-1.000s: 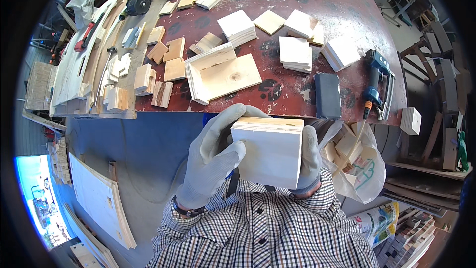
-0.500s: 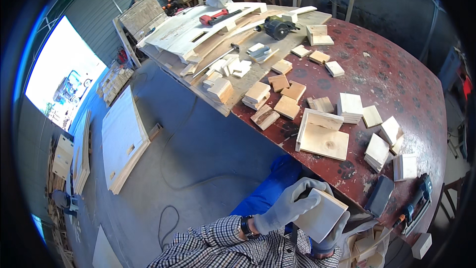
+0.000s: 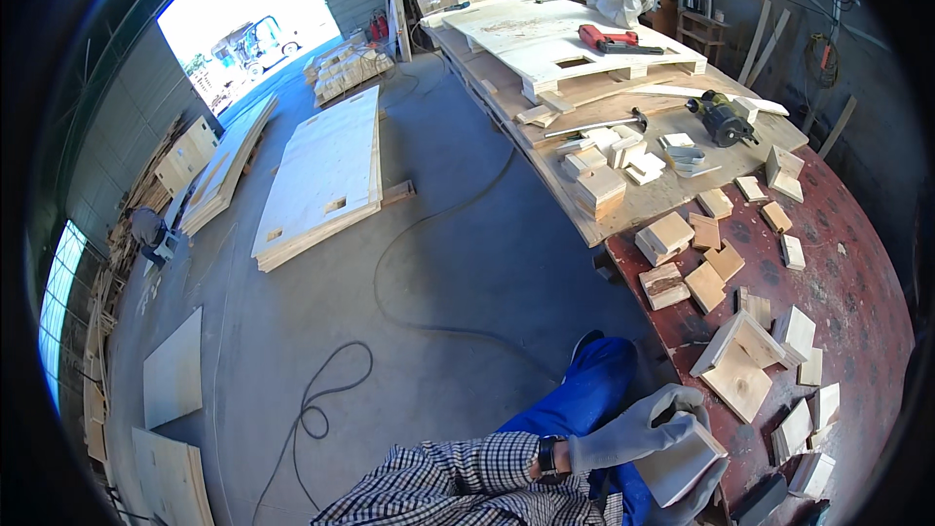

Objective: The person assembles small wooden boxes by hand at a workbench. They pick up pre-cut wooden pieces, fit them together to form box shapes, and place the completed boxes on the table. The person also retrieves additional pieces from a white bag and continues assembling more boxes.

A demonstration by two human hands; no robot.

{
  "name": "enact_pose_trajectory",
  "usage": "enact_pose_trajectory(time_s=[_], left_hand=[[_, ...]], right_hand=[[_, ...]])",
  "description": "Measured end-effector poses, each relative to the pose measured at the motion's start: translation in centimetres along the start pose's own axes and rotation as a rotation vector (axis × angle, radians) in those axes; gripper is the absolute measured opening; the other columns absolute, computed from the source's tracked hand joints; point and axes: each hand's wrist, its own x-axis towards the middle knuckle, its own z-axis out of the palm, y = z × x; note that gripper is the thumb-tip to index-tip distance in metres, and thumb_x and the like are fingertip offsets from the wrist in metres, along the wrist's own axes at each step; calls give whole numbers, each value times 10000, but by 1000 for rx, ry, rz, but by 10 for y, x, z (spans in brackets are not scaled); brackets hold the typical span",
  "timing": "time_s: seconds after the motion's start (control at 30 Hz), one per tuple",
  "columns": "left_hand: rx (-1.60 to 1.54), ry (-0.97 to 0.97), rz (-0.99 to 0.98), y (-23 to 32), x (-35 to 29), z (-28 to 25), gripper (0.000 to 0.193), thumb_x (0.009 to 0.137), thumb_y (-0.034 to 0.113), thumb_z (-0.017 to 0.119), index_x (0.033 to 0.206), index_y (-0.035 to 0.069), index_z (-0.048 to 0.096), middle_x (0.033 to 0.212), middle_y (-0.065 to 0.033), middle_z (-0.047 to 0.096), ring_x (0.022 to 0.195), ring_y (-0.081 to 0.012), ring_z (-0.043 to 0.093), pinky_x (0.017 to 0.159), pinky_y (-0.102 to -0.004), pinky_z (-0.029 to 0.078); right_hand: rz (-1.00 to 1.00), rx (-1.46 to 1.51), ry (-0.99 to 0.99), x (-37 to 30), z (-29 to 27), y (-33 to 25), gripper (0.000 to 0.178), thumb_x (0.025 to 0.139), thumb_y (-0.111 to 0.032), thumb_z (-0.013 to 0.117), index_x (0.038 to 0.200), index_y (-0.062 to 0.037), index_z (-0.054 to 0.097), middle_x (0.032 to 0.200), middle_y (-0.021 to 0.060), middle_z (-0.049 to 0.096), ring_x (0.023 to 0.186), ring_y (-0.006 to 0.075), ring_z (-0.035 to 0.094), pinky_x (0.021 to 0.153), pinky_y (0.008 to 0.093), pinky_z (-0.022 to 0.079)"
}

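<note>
A small square wooden board [image 3: 678, 464] is held low in front of me, beside the near edge of the red table [image 3: 845, 273]. My left hand [image 3: 631, 432], in a grey work glove, closes its fingers on the board's upper side. Below and right of it, my right hand [image 3: 705, 493], gloved too, grips the other side; part of that hand is hidden behind the board. Nearest to both hands on the table is an L-shaped wooden piece [image 3: 734, 382], made of boards set at an angle. Wooden blocks [image 3: 792, 429] lie just right of it.
Further along are more blocks [image 3: 664, 237], a hammer [image 3: 609, 124], a dark power tool [image 3: 723, 119] and a red nail gun [image 3: 616, 40] on pale panels. Stacked panels [image 3: 326, 170] lie on the floor, left. A looped hose [image 3: 336, 370] crosses the floor. Another person [image 3: 149, 232] is at far left.
My view has swung left, so the table and blocks appear further right and more floor shows. Both hands keep their hold on the board, now lower right in the picture.
</note>
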Motion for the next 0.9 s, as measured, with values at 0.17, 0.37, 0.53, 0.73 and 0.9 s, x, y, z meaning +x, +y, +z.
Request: enact_pose_trajectory(time_s=[0.17,0.37,0.53,0.73,0.9], left_hand=[[94,114,-72,-3,14,-51,548,1115,224,605,1583,30,398,1258,-62,605,1132,-128,599,1020,-295,502],[121,210,-139,-5,36,-72,581,1038,193,721,1530,21,466,1302,-83,634,1149,-137,617,978,-305,535],[611,143,73,-18,52,-67,619,955,133,760,1507,6,511,1454,-156,570,1317,-259,585,1118,-414,467],[1151,-7,390,-54,85,-43,970,882,146,845,1654,10,274,1630,-227,382,1493,-383,422,1218,-450,402],[1091,-1,320,-73,119,-49,1056,829,191,886,1637,-35,245,1617,-271,387,1497,-445,401,1228,-505,385]], right_hand=[[45,-56,220,51,41,-43,583,1135,-273,489,1594,68,375,1618,254,455,1504,386,437,1265,493,340],[-186,-578,306,89,-141,-12,658,1156,-467,399,1621,-3,375,1554,156,517,1388,261,549,1160,414,461],[-95,-445,249,96,-93,-32,677,1111,-372,563,1620,37,381,1560,131,529,1355,192,556,1112,329,468],[-112,-1267,479,146,-60,-29,1006,885,-595,758,1539,87,413,1286,331,584,1188,456,591,1039,498,486],[33,-1343,592,194,-25,-8,987,963,-649,609,1529,125,370,1327,353,555,1233,501,570,1061,577,456]])
